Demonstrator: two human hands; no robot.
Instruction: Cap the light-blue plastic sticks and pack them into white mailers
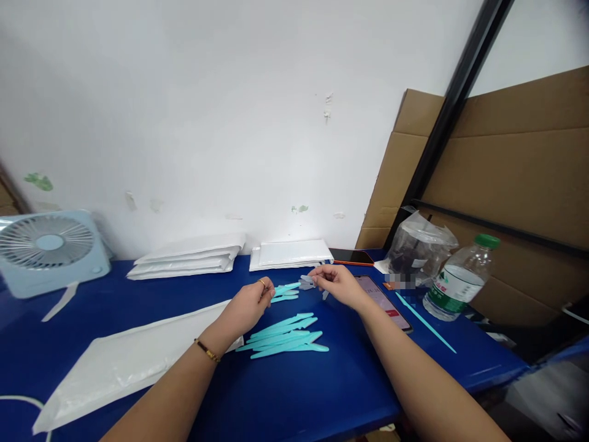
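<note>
My left hand (251, 302) is closed, its fingertips at the near ends of a few slim turquoise sticks (286, 293), shaped like eyebrow razors. What sits between those fingers is hidden. My right hand (338, 283) pinches small translucent grey plastic pieces (307, 282) just beyond the stick tips; they look like blade caps. Nearer to me, a loose pile of several turquoise razors (288, 336) lies on the blue table, roughly parallel. A white padded mailer (124, 353) lies under and left of my left forearm.
White mailers are stacked in two piles (186, 258) (292, 253) along the wall. A light-blue fan (50, 245) stands left. At right are a phone (381, 301), another phone (353, 256), a single turquoise stick (426, 322), a bagged cup (416, 248) and a water bottle (460, 279).
</note>
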